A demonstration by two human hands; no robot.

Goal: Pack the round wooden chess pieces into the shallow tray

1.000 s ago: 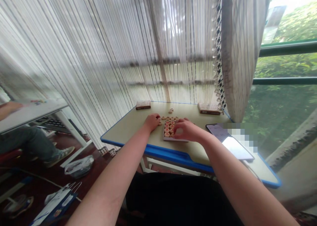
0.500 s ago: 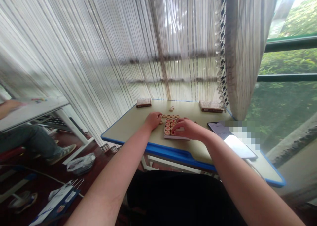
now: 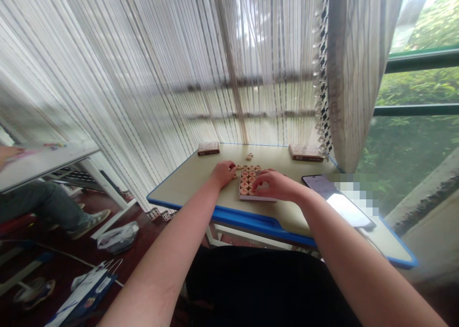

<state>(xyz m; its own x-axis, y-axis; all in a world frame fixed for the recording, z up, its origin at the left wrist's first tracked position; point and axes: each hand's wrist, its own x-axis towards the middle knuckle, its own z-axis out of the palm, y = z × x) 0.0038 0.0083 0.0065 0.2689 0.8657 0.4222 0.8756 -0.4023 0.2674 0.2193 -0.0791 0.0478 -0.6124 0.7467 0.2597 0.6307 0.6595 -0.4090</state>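
Observation:
A shallow box (image 3: 258, 200) on the desk holds rows of round Chinese chess pieces (image 3: 245, 179) with red characters. My right hand (image 3: 275, 184) reaches over the box from the right, its fingertips closed on a Chinese chess piece (image 3: 251, 191) in the near row; the hand covers the box's right part. Left of the box, my left hand (image 3: 224, 173) rests on the desk with fingers curled beside loose pieces; what is in them, if anything, is hidden. More loose pieces (image 3: 250, 157) lie behind the box.
The blue-edged desk (image 3: 186, 183) bears two closed boxes, one at the back left (image 3: 208, 148) and one at the back right (image 3: 306, 152). A phone (image 3: 333, 195) lies on the right. Another person's hand (image 3: 9, 153) is over a table at far left. A string curtain (image 3: 161, 78) hangs behind.
The view has shifted very slightly. Both hands stay almost where they were, the right one still at the near row of the box. At far left, the other person's hand has moved leftward.

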